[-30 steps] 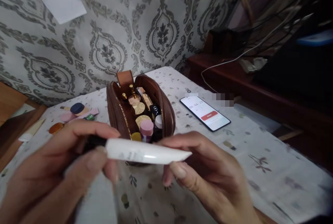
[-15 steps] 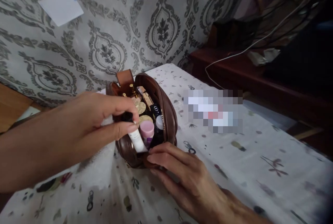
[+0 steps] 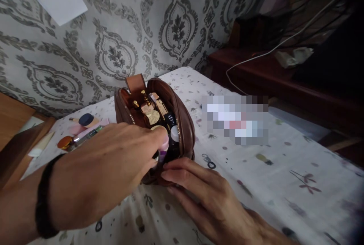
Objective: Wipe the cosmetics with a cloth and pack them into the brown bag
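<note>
A brown cosmetic bag point(image 3: 184, 123) stands unzipped on the bed, packed with several cosmetics. My left hand point(image 3: 113, 165), with a black band at the wrist, reaches over its near side, fingers down inside. A sliver of the white tube point(image 3: 155, 160) shows at my fingertips; most of it is hidden. Beside my left fingers is a pink-lidded jar point(image 3: 164, 144). My right hand point(image 3: 204, 188) pinches the bag's near rim. Deeper in the bag lie a round gold compact point(image 3: 152, 117), gold-capped bottles point(image 3: 143, 95) and a black item point(image 3: 171, 119).
Left of the bag lie an amber-capped bottle point(image 3: 66, 142), a dark-blue-capped bottle point(image 3: 86, 120) and a pale tube point(image 3: 42, 145). A blurred-out item point(image 3: 234, 120) rests on the patterned sheet point(image 3: 273, 184) to the right. Behind hangs a patterned curtain point(image 3: 119, 51); a white cable point(image 3: 267, 53) crosses dark furniture.
My left hand has lowered the white tube into the bag's near end, turning palm down. The bottles at left have come into sight. My right hand keeps its place on the rim.
</note>
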`<state>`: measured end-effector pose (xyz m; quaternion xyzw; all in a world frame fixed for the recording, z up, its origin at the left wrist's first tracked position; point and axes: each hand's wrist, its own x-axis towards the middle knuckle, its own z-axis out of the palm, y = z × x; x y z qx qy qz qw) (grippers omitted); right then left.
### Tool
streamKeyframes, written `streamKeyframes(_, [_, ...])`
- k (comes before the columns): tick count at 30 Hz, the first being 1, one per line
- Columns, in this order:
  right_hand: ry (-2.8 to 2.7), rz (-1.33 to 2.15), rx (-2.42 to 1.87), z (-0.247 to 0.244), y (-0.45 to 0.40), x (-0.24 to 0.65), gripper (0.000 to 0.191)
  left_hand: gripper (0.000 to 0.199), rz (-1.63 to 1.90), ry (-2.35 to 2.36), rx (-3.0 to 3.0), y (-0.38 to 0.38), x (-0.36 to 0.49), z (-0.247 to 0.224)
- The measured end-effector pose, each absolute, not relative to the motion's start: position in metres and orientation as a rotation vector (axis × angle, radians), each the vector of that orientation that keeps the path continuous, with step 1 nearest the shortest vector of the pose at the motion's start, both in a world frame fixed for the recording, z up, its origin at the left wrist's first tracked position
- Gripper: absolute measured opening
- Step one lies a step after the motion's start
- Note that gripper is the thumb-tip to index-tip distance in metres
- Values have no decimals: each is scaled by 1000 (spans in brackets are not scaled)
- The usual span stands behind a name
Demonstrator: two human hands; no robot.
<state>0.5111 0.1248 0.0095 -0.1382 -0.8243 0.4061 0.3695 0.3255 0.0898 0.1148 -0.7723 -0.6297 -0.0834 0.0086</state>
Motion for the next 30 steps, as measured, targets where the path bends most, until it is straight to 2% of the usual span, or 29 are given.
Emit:
streamKeyframes(3, [-2108,1036,-345,8,124,511,27,13,18,-1783,-2512,91,331,116])
streamKeyframes(8, [-2095,1027,-328,8,123,510,26,12,-14,-1657,-2512,86,335,108])
streamKeyframes(11, [-2076,1015,-325,8,123,510,25,16,15,-1717,-2482,81,336,108])
streamKeyframes(14, [-2018,1000,-316,7,122,510,25,10,-27,-1777,-2465,75,337,118])
streamKeyframes(20, [-1903,872,-363,0,123,509,25,17,-492,-2053,-2252,36,323,128])
streamKeyframes(24, [-1825,756,-359,8,114,514,25,22,-816,-2339,-2128,-1,311,98])
streamKeyframes(28, [-2080,712,-170,13,86,507,18,31,-1227,-2557,-1894,-23,317,60])
streamKeyframes(30, [-2277,714,-114,4,68,495,27,35,-1474,-2612,-1767,-29,324,44])
